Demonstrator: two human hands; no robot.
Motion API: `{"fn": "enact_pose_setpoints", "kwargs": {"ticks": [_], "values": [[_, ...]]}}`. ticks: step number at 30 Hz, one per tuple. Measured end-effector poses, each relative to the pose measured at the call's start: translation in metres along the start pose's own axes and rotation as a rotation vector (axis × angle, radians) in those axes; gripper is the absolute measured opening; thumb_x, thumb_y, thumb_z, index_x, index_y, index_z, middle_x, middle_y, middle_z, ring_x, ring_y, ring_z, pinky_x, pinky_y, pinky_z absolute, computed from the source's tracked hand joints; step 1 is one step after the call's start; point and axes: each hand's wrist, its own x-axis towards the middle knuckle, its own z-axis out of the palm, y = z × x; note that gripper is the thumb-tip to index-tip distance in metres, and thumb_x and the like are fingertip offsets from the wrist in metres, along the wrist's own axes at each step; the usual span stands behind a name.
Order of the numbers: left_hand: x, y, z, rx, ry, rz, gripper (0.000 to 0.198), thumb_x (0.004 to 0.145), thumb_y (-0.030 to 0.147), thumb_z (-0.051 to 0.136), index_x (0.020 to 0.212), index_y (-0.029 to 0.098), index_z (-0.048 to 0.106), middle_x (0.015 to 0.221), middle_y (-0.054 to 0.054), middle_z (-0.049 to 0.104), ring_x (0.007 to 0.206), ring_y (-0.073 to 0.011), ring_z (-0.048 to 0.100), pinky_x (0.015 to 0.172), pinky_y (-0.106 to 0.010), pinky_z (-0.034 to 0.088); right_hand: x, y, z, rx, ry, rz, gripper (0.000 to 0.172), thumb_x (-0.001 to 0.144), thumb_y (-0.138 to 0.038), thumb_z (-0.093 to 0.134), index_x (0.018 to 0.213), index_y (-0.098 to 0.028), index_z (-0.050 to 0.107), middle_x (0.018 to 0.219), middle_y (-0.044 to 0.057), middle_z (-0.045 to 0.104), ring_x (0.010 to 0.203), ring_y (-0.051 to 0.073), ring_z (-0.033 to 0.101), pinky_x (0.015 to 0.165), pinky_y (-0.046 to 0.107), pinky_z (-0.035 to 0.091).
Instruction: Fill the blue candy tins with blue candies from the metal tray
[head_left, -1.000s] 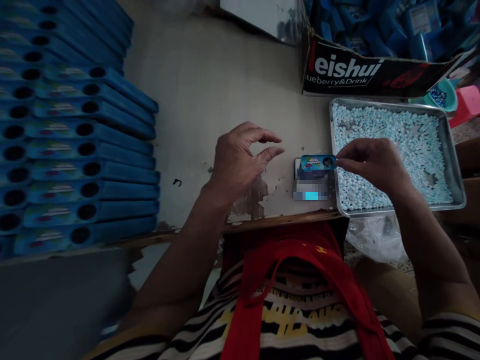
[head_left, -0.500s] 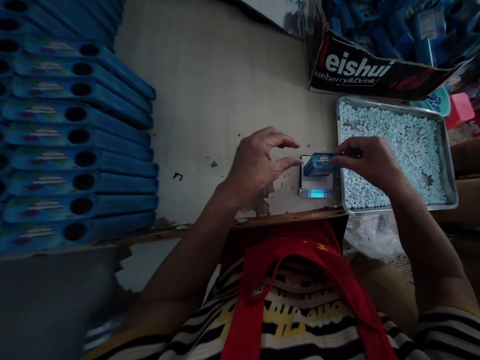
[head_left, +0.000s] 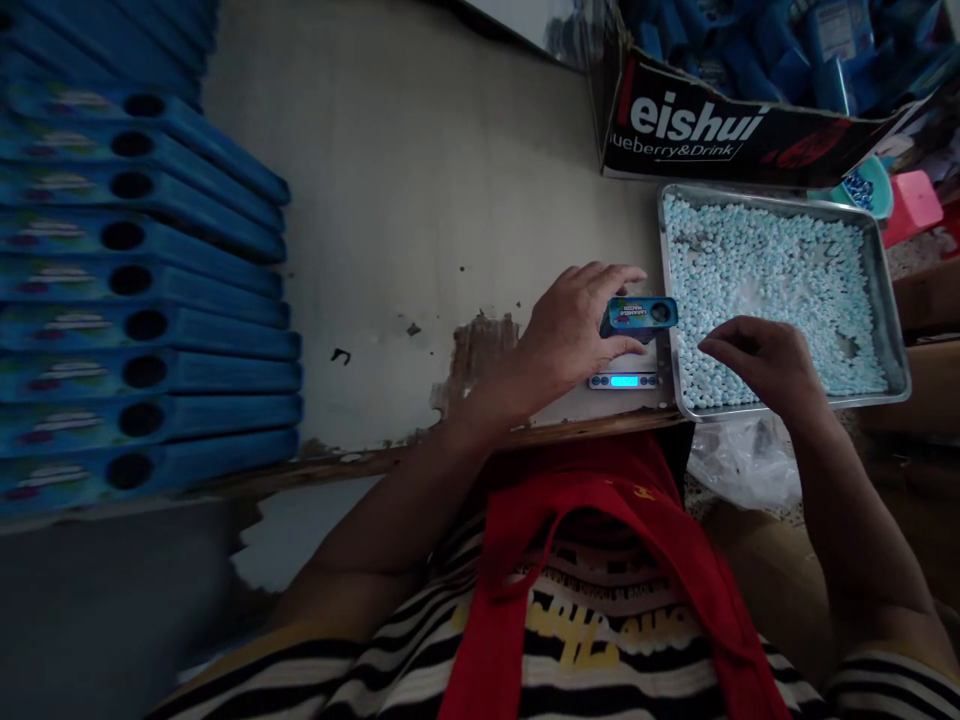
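My left hand [head_left: 574,325] is closed around a small blue candy box [head_left: 636,313], with the thumb at its near side and fingers at its far side. The box's printed top has a round dark hole at its right end. Beneath it is a small digital scale [head_left: 600,381] with a lit blue display; whether the box touches the scale is unclear. My right hand [head_left: 761,360] hovers above the left part of a metal tray [head_left: 904,355] of small pale-blue candies [head_left: 772,270]. Its thumb and fingers are pinched together; anything between them is hidden.
Rows of blue boxes [head_left: 217,325] stand on the left of the worn table [head_left: 390,200]. A black carton [head_left: 690,130] full of blue packages is behind the tray. A teal bowl [head_left: 881,190] and a pink container [head_left: 911,205] lie at the far right.
My left hand has moved right and closed on the candy box. My right hand has let go of the box and moved right over the tray. The view has shifted slightly.
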Motion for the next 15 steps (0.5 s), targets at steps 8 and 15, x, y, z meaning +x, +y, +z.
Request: {"fn": "enact_pose_setpoints", "kwargs": {"ticks": [8,15], "values": [[-0.008,0.002,-0.003,0.064,0.016,-0.04,0.062,0.09,0.022,0.09,0.146,0.021,0.063,0.139,-0.011,0.073,0.129,-0.0303,0.069,0.114,-0.043,0.054,0.011,0.012,0.004,-0.046,0.02,-0.037,0.025,0.09,-0.045,0.082,0.087,-0.021,0.086,0.072,0.001,0.077,0.062,0.015,0.062,0.063,0.03,0.043],[0.011,0.017,0.013,0.266,-0.015,0.036,0.059,0.093,0.028,0.089,0.147,0.019,0.065,0.143,-0.015,0.071,0.137,-0.0363,0.063,0.119,-0.051,0.052,0.028,0.064,0.021,-0.11,0.223,-0.097,0.028,0.091,-0.048,0.079,0.098,-0.021,0.085,0.084,0.006,0.079,0.072,0.021,0.071,0.075,0.036,0.053]]}}
